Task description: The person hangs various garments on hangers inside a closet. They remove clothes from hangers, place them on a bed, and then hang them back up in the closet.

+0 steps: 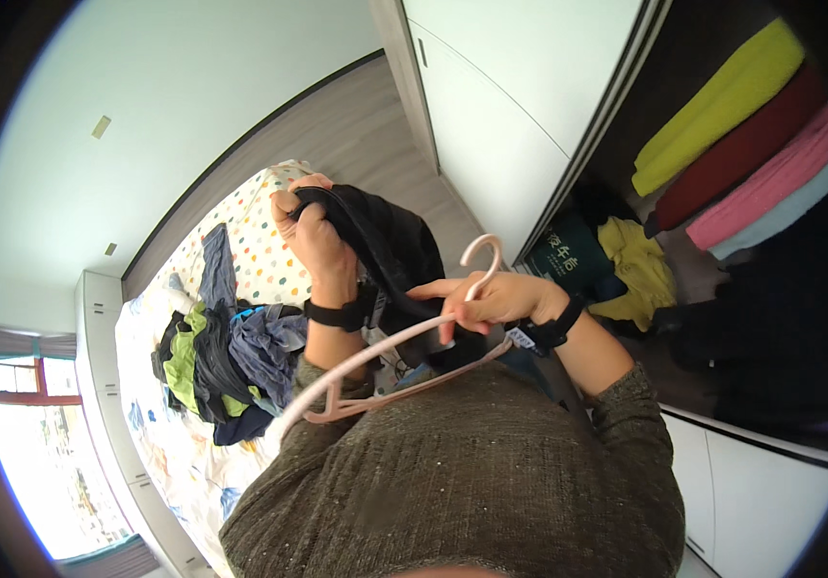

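My left hand [316, 235] grips the top edge of a black garment [392, 231], which hangs down to the right of it. A pale pink plastic clothes hanger [377, 352] is held near the base of its hook by my right hand [508, 298]. One finger of that hand reaches out to the garment's edge. The hanger's lower bar lies close to the front of my dark knit sweater [457, 469]. Both wrists wear black bands. The lower part of the garment is partly hidden behind the right hand and the hanger.
To the left, a bed with a dotted sheet [251, 238] bears a heap of clothes [226, 361]. On the right, an open wardrobe holds hanging garments [746, 137] and a crumpled yellow garment [634, 267] beside a dark green bag [565, 249]. A white wardrobe door [500, 115] stands ahead.
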A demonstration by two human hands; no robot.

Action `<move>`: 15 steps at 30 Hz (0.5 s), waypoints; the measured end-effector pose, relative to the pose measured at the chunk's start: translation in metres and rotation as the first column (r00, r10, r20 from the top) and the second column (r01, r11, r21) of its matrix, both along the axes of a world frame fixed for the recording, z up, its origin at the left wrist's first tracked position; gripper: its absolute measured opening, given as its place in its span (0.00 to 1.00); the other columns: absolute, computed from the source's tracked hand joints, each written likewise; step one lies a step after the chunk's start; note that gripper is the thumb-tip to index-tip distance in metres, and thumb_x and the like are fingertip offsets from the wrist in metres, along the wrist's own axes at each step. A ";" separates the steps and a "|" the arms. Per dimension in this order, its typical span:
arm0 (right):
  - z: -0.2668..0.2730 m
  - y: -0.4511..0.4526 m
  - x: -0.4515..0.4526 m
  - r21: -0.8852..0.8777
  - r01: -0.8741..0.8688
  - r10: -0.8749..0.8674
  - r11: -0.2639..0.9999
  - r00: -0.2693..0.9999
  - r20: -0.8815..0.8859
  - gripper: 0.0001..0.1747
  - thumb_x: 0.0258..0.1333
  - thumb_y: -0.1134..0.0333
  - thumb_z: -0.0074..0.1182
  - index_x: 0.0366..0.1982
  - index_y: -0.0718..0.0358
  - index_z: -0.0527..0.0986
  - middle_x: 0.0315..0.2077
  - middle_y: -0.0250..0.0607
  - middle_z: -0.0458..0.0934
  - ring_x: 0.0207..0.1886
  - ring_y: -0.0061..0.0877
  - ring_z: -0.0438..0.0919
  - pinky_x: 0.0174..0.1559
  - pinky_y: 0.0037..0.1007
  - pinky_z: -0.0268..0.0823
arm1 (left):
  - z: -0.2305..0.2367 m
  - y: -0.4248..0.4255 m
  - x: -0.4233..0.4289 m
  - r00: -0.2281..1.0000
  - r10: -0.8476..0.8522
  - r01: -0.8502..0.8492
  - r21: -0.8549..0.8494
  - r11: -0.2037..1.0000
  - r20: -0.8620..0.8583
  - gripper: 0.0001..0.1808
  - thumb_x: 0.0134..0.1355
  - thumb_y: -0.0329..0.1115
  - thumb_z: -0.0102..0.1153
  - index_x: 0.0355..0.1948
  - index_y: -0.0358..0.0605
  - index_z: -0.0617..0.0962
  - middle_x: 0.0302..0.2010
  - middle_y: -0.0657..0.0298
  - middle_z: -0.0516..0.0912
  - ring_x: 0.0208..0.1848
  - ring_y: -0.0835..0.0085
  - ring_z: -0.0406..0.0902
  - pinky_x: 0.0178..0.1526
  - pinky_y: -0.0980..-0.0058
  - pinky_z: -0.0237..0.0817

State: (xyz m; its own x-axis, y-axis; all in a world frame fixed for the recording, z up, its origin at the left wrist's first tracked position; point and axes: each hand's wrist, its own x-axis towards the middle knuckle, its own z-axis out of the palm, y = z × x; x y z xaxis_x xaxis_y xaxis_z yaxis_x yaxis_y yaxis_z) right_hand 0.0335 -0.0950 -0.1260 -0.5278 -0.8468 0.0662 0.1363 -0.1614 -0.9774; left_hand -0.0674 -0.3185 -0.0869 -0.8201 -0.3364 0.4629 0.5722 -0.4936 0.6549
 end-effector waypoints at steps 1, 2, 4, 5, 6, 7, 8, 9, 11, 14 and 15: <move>0.001 -0.012 0.004 0.004 0.030 -0.030 1.000 0.989 0.145 0.28 0.69 0.51 0.48 0.55 0.69 0.72 0.29 0.34 0.81 0.19 0.12 0.62 0.24 0.13 0.58 | -0.001 -0.001 -0.006 0.999 -0.015 0.010 0.121 0.993 0.040 0.18 0.42 0.10 0.40 0.24 0.50 0.60 0.28 0.59 0.76 0.36 0.68 0.71 0.45 0.69 0.67; 0.002 -0.023 0.006 -0.048 0.027 -0.015 0.998 0.969 0.245 0.26 0.69 0.52 0.48 0.53 0.69 0.72 0.25 0.31 0.75 0.20 0.12 0.62 0.23 0.14 0.57 | -0.001 -0.005 -0.010 0.995 -0.092 0.095 0.227 0.969 -0.022 0.18 0.42 0.10 0.40 0.24 0.50 0.61 0.28 0.60 0.75 0.36 0.67 0.71 0.44 0.68 0.67; 0.004 -0.040 0.008 -0.179 0.034 0.050 0.983 0.893 0.447 0.23 0.69 0.54 0.48 0.48 0.70 0.73 0.18 0.25 0.63 0.21 0.12 0.63 0.22 0.14 0.54 | 0.001 -0.012 -0.017 0.964 -0.231 0.266 0.405 0.875 -0.134 0.19 0.41 0.10 0.39 0.24 0.51 0.62 0.27 0.62 0.72 0.36 0.66 0.71 0.44 0.66 0.68; 0.005 -0.046 0.009 -0.228 0.099 0.036 0.969 0.851 0.523 0.21 0.70 0.56 0.47 0.44 0.69 0.75 0.18 0.27 0.66 0.21 0.14 0.64 0.22 0.15 0.54 | 0.004 -0.017 -0.019 0.964 -0.219 0.262 0.426 0.866 -0.149 0.18 0.41 0.10 0.39 0.24 0.51 0.62 0.27 0.63 0.71 0.37 0.66 0.70 0.44 0.65 0.68; 0.008 -0.048 0.006 -0.233 0.150 -0.013 0.961 0.865 0.502 0.20 0.70 0.56 0.47 0.43 0.69 0.76 0.19 0.28 0.68 0.21 0.14 0.66 0.22 0.15 0.55 | 0.009 -0.021 -0.022 0.961 -0.214 0.270 0.436 0.858 -0.173 0.18 0.41 0.11 0.39 0.23 0.51 0.62 0.27 0.63 0.70 0.37 0.66 0.70 0.44 0.64 0.68; 0.012 -0.048 0.004 -0.276 0.136 0.007 0.951 0.887 0.462 0.19 0.70 0.56 0.47 0.43 0.68 0.76 0.19 0.29 0.69 0.21 0.15 0.67 0.22 0.16 0.56 | 0.014 -0.025 -0.023 0.957 -0.211 0.280 0.445 0.850 -0.199 0.18 0.41 0.11 0.39 0.23 0.52 0.62 0.27 0.64 0.70 0.37 0.66 0.70 0.44 0.63 0.69; 0.017 -0.047 0.000 -0.296 0.255 -0.100 0.921 0.886 0.453 0.19 0.70 0.56 0.47 0.41 0.66 0.76 0.21 0.31 0.72 0.22 0.15 0.69 0.23 0.16 0.58 | 0.019 -0.028 -0.024 0.959 -0.191 0.266 0.428 0.864 -0.211 0.18 0.41 0.11 0.39 0.22 0.51 0.62 0.26 0.64 0.69 0.37 0.66 0.70 0.44 0.63 0.69; 0.021 -0.044 -0.004 -0.325 0.317 -0.152 0.891 0.883 0.445 0.19 0.71 0.55 0.45 0.40 0.64 0.76 0.20 0.30 0.72 0.22 0.15 0.69 0.22 0.16 0.57 | 0.023 -0.029 -0.024 0.959 -0.173 0.255 0.410 0.876 -0.226 0.18 0.41 0.11 0.39 0.22 0.51 0.61 0.25 0.64 0.69 0.36 0.66 0.70 0.43 0.64 0.69; 0.034 -0.040 -0.010 -0.023 0.355 -0.293 0.935 0.806 0.515 0.21 0.73 0.53 0.41 0.35 0.63 0.75 0.18 0.29 0.70 0.18 0.15 0.65 0.20 0.17 0.53 | 0.034 -0.027 -0.026 0.949 -0.154 0.256 0.387 0.886 -0.276 0.18 0.42 0.10 0.40 0.20 0.51 0.60 0.24 0.64 0.68 0.36 0.66 0.70 0.43 0.64 0.70; 0.051 -0.048 -0.005 -0.071 0.011 0.036 0.997 0.781 0.624 0.25 0.73 0.49 0.36 0.34 0.62 0.72 0.14 0.28 0.64 0.15 0.14 0.55 0.17 0.19 0.49 | 0.045 -0.017 -0.025 0.952 -0.077 0.186 0.357 0.915 -0.296 0.18 0.46 0.10 0.39 0.20 0.51 0.59 0.24 0.62 0.70 0.34 0.67 0.70 0.39 0.68 0.71; 0.057 -0.052 -0.003 -0.088 -0.002 0.056 0.996 0.783 0.620 0.25 0.74 0.47 0.35 0.34 0.61 0.71 0.14 0.26 0.62 0.14 0.14 0.54 0.17 0.18 0.47 | 0.047 -0.013 -0.024 0.946 -0.045 0.159 0.337 0.928 -0.321 0.18 0.46 0.10 0.39 0.20 0.51 0.59 0.25 0.62 0.71 0.34 0.67 0.71 0.38 0.69 0.71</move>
